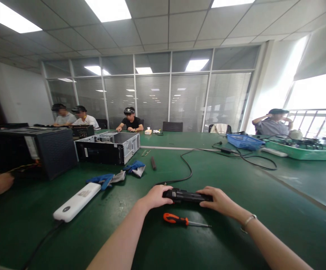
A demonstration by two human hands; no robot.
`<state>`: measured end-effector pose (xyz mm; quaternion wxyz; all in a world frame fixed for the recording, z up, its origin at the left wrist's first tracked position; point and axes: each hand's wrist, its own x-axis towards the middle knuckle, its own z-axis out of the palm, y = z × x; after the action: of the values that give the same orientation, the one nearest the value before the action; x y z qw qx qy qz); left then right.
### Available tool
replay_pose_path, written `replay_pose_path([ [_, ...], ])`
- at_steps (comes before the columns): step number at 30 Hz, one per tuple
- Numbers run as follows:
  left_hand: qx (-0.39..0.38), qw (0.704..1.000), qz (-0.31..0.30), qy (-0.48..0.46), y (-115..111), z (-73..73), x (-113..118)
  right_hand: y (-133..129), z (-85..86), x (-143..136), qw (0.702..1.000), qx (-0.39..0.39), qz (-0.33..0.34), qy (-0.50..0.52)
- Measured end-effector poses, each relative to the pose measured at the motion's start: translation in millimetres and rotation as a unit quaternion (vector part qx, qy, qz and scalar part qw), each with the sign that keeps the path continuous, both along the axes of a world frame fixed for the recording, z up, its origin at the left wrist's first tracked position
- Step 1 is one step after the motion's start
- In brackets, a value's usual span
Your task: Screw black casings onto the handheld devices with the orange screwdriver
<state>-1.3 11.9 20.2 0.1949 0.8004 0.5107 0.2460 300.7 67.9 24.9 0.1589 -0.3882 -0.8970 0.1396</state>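
A long black device (187, 196) lies across the middle of the view, just above the green table (230, 240) or resting on it. My left hand (157, 196) grips its left end, where a black cable meets it. Around the right end, the fingers and thumb of my right hand (215, 199) are closed. Nearer to me, a screwdriver (177, 219) with an orange and black handle lies flat, its shaft pointing right. The underside of the device is hidden.
Left are a white power bank-like box (77, 202), blue-grey gloves (106, 180), an open computer case (109, 148) and a black case (33, 150) with a co-worker's hand (0, 183). A brown bar (153, 163), blue basket (244, 141) and green basket (303, 150) stand farther back. People sit beyond.
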Motion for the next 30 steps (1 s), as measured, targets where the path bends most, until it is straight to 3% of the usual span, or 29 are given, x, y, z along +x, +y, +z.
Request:
replay_pose_path([
  [4, -0.018, 1.0, -0.003, -0.02, -5, 7.4, 4, -28, 10.2, -21, 0.992, 0.111, -0.007, 0.059],
  [6, -0.018, 0.999, -0.006, -0.028, -6, 8.7, 4, -52, 15.4, -40, 0.992, 0.089, 0.036, 0.085],
  [9, -0.01, 0.999, -0.015, -0.04, -5, 7.0, 4, -84, 16.5, -66, 0.987, 0.072, 0.143, 0.031],
  [13, -0.001, 0.998, -0.027, -0.058, -1, 1.2, 2, -98, 15.5, -76, 0.981, 0.108, 0.16, -0.023],
  [16, 0.004, 0.998, -0.035, -0.054, 0, -1.2, 1, -90, 30.7, -68, 0.98, 0.133, 0.134, 0.062],
  [18, 0.005, 0.999, -0.029, -0.041, 0, -1.2, 1, -83, 46.1, -65, 0.974, 0.147, 0.068, 0.158],
  [21, 0.007, 0.999, -0.017, -0.026, 0, -0.4, 1, -74, 59.4, -67, 0.94, 0.169, -0.034, 0.294],
  [25, 0.001, 1.0, 0.0, -0.022, 3, -1.8, -1, -69, 41.8, -78, 0.898, 0.248, -0.032, 0.363],
  [30, -0.021, 0.999, -0.008, -0.047, 6, -7.1, -4, -71, 9.2, -83, 0.897, 0.285, 0.019, 0.337],
])
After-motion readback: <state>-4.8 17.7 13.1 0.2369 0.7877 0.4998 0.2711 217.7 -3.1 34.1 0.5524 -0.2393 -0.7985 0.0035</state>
